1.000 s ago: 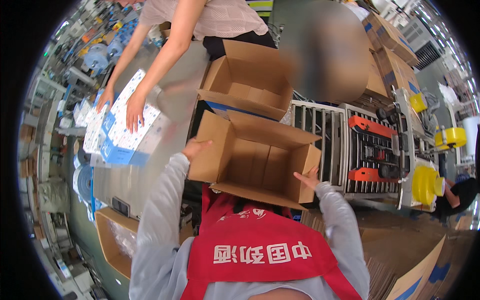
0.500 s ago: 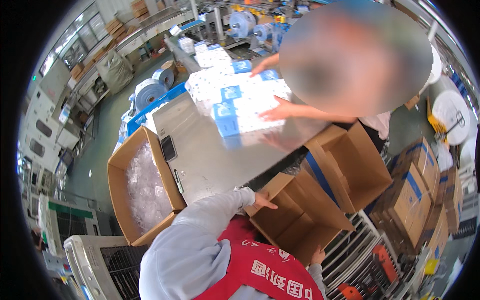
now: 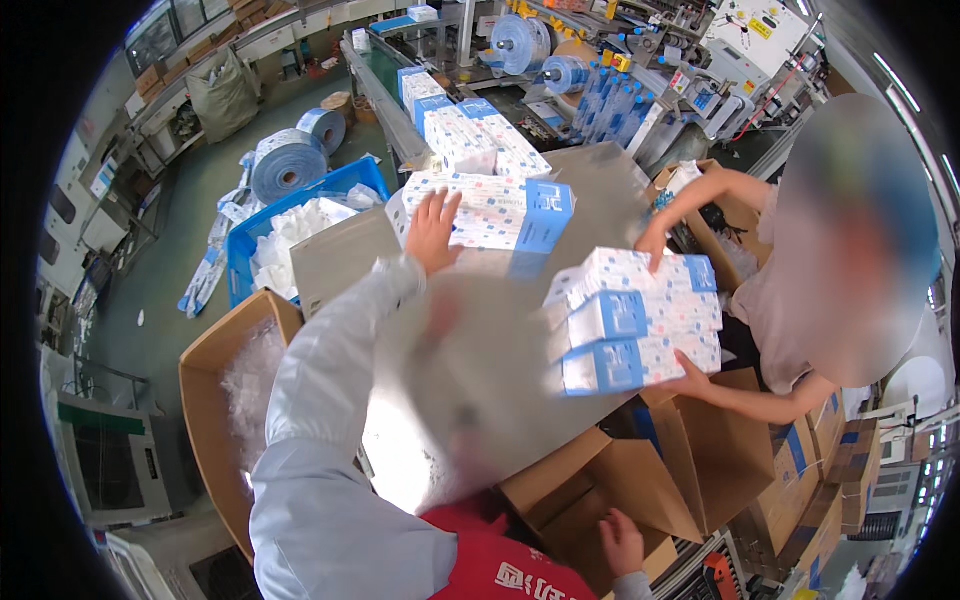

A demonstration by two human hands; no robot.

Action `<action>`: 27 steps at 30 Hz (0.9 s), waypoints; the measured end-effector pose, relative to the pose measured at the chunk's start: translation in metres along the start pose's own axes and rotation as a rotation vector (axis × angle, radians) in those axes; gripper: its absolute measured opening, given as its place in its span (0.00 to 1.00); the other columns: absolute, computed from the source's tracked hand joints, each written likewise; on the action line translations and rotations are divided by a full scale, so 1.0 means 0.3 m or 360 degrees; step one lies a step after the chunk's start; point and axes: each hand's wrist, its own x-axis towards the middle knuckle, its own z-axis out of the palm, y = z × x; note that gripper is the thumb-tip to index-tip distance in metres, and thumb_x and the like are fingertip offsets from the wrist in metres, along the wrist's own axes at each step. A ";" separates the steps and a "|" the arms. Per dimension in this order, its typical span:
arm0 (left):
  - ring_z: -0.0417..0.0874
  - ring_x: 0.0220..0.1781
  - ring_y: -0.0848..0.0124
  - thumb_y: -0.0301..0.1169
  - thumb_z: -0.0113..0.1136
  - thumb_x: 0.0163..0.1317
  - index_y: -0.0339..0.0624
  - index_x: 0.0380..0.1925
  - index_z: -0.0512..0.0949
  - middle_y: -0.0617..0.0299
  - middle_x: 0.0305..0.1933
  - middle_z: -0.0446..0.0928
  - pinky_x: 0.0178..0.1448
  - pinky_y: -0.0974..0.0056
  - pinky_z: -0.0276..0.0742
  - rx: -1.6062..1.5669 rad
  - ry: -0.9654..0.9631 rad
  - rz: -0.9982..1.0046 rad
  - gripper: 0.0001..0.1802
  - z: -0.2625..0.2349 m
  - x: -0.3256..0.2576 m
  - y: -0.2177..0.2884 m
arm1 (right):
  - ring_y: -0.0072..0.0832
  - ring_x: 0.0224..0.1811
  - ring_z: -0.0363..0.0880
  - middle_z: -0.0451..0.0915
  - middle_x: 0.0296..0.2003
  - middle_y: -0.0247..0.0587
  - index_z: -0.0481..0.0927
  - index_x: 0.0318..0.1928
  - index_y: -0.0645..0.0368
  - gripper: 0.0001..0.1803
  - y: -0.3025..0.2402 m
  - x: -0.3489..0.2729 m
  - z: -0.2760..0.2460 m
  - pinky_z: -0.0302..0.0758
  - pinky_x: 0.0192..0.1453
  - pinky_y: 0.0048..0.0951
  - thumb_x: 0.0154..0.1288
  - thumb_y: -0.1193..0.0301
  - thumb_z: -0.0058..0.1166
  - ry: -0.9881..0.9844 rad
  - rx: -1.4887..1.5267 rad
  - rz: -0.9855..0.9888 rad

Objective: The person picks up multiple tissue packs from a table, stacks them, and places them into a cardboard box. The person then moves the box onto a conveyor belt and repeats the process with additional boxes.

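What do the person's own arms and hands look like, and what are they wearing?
The left arm is covered to the wrist by a long, loose, light grey sleeve. The left hand and right hand are bare: no gloves show. A grey cuff edges the right wrist. A red vest with white lettering covers the chest.

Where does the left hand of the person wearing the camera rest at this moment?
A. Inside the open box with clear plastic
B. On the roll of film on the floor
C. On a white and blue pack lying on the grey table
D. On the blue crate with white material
C: the left hand lies flat on top of the white and blue pack on the grey table, while the right hand is down at the cardboard box.
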 end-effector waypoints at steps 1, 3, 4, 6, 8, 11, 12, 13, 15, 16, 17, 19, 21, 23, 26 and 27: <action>0.53 0.71 0.46 0.44 0.74 0.38 0.44 0.67 0.56 0.43 0.69 0.54 0.69 0.44 0.54 0.0074 0.0010 0.0012 0.55 0.001 0.084 -0.059 | 0.39 0.41 0.81 0.81 0.40 0.47 0.76 0.52 0.61 0.20 -0.068 0.036 0.018 0.77 0.45 0.34 0.61 0.66 0.58 -0.0111 -0.0139 -0.0195; 0.57 0.68 0.46 0.49 0.76 0.31 0.42 0.67 0.57 0.43 0.65 0.59 0.70 0.46 0.53 0.0325 -0.0063 0.0011 0.61 0.045 0.169 -0.116 | 0.39 0.42 0.81 0.81 0.40 0.45 0.77 0.52 0.58 0.19 -0.133 0.072 0.070 0.77 0.47 0.34 0.61 0.66 0.58 -0.0224 -0.0034 -0.0242; 0.59 0.67 0.46 0.52 0.77 0.27 0.42 0.67 0.57 0.43 0.64 0.62 0.70 0.48 0.53 0.0456 -0.0099 0.0011 0.63 0.060 0.202 -0.134 | 0.39 0.42 0.81 0.81 0.40 0.45 0.77 0.52 0.58 0.19 -0.179 0.085 0.071 0.76 0.47 0.35 0.61 0.66 0.58 -0.0305 -0.0021 -0.0213; 0.66 0.62 0.46 0.54 0.78 0.23 0.40 0.63 0.61 0.44 0.58 0.68 0.68 0.49 0.59 0.0356 -0.0631 -0.0004 0.63 0.078 0.257 -0.152 | 0.39 0.43 0.81 0.81 0.39 0.44 0.77 0.52 0.58 0.19 -0.207 0.118 0.093 0.76 0.47 0.35 0.61 0.66 0.58 -0.0344 -0.0032 -0.0210; 0.77 0.49 0.48 0.52 0.76 0.26 0.37 0.52 0.68 0.47 0.48 0.76 0.56 0.52 0.71 0.0172 -0.0952 0.0054 0.51 0.099 0.278 -0.131 | 0.39 0.41 0.81 0.80 0.40 0.46 0.76 0.52 0.59 0.20 -0.226 0.160 0.104 0.77 0.47 0.36 0.60 0.66 0.59 -0.0341 -0.0077 -0.0218; 0.79 0.44 0.48 0.49 0.71 0.34 0.37 0.46 0.70 0.45 0.40 0.78 0.47 0.48 0.74 -0.0192 -0.0870 0.0233 0.40 0.083 0.120 -0.029 | 0.44 0.47 0.78 0.78 0.47 0.51 0.74 0.55 0.60 0.25 -0.325 0.309 0.102 0.75 0.52 0.37 0.59 0.65 0.61 -0.0233 -0.0210 -0.0341; 0.79 0.44 0.45 0.53 0.71 0.34 0.36 0.47 0.70 0.43 0.40 0.78 0.49 0.49 0.74 -0.0351 -0.1028 0.0234 0.43 0.035 0.056 0.044 | 0.45 0.54 0.74 0.73 0.53 0.52 0.70 0.59 0.61 0.31 -0.385 0.369 0.107 0.71 0.57 0.40 0.56 0.64 0.63 -0.0027 -0.0279 -0.0529; 0.79 0.45 0.45 0.57 0.70 0.36 0.36 0.48 0.71 0.42 0.41 0.78 0.50 0.50 0.74 -0.0369 -0.1201 0.0301 0.44 -0.060 0.003 0.125 | 0.46 0.60 0.69 0.68 0.59 0.54 0.66 0.63 0.61 0.38 -0.458 0.436 0.106 0.67 0.62 0.43 0.52 0.64 0.66 0.0180 -0.0349 -0.0718; 0.79 0.48 0.45 0.61 0.67 0.40 0.35 0.49 0.72 0.39 0.43 0.78 0.53 0.52 0.73 -0.0424 -0.1371 0.0207 0.45 -0.145 -0.003 0.184 | 0.54 0.66 0.58 0.60 0.65 0.54 0.58 0.68 0.59 0.52 -0.644 0.565 0.093 0.54 0.69 0.54 0.45 0.55 0.70 0.0281 -0.0613 -0.1039; 0.78 0.49 0.45 0.62 0.65 0.43 0.35 0.49 0.73 0.38 0.44 0.77 0.56 0.53 0.72 -0.0473 -0.1380 0.0075 0.44 -0.139 0.035 0.206 | 0.54 0.65 0.59 0.61 0.63 0.53 0.55 0.69 0.57 0.57 -0.698 0.626 0.105 0.52 0.69 0.55 0.39 0.54 0.71 0.0174 -0.0784 -0.1119; 0.78 0.51 0.45 0.64 0.62 0.46 0.35 0.50 0.74 0.36 0.44 0.77 0.58 0.54 0.71 -0.0519 -0.1390 -0.0057 0.44 -0.131 0.075 0.217 | 0.54 0.64 0.59 0.62 0.62 0.52 0.53 0.70 0.56 0.62 -0.724 0.663 0.129 0.50 0.70 0.57 0.34 0.53 0.73 0.0065 -0.0953 -0.1195; 0.71 0.60 0.41 0.66 0.56 0.50 0.45 0.55 0.72 0.36 0.55 0.72 0.63 0.47 0.65 -0.0911 -0.0780 -0.0342 0.42 -0.025 0.227 0.164 | 0.51 0.60 0.62 0.65 0.57 0.50 0.53 0.70 0.55 0.63 -0.714 0.720 0.190 0.54 0.68 0.53 0.32 0.54 0.74 -0.0191 -0.0847 -0.1378; 0.50 0.70 0.33 0.66 0.50 0.54 0.60 0.63 0.66 0.40 0.69 0.57 0.64 0.31 0.56 -0.0289 -0.0239 -0.0587 0.40 0.089 0.348 0.182 | 0.48 0.56 0.65 0.67 0.52 0.48 0.54 0.70 0.54 0.63 -0.712 0.762 0.208 0.57 0.66 0.49 0.31 0.54 0.74 -0.0339 -0.0802 -0.1422; 0.35 0.72 0.31 0.64 0.49 0.56 0.63 0.67 0.59 0.44 0.73 0.45 0.62 0.24 0.49 -0.0242 -0.0333 -0.0788 0.41 0.194 0.426 0.192 | 0.45 0.52 0.66 0.67 0.47 0.46 0.54 0.70 0.53 0.62 -0.710 0.750 0.200 0.60 0.61 0.46 0.32 0.53 0.74 -0.0370 -0.0837 -0.1329; 0.24 0.72 0.29 0.64 0.49 0.56 0.65 0.70 0.55 0.47 0.76 0.37 0.61 0.21 0.45 -0.0090 -0.0469 -0.0774 0.43 0.287 0.462 0.221 | 0.43 0.49 0.67 0.68 0.46 0.44 0.57 0.69 0.53 0.59 -0.672 0.740 0.218 0.62 0.56 0.43 0.33 0.55 0.73 -0.0216 -0.0754 -0.1403; 0.23 0.72 0.29 0.64 0.49 0.55 0.65 0.70 0.54 0.47 0.76 0.37 0.62 0.21 0.45 -0.0010 -0.0545 -0.0728 0.43 0.298 0.416 0.229 | 0.43 0.49 0.67 0.68 0.46 0.44 0.57 0.69 0.53 0.59 -0.658 0.718 0.227 0.62 0.56 0.43 0.33 0.55 0.73 -0.0209 -0.0700 -0.1415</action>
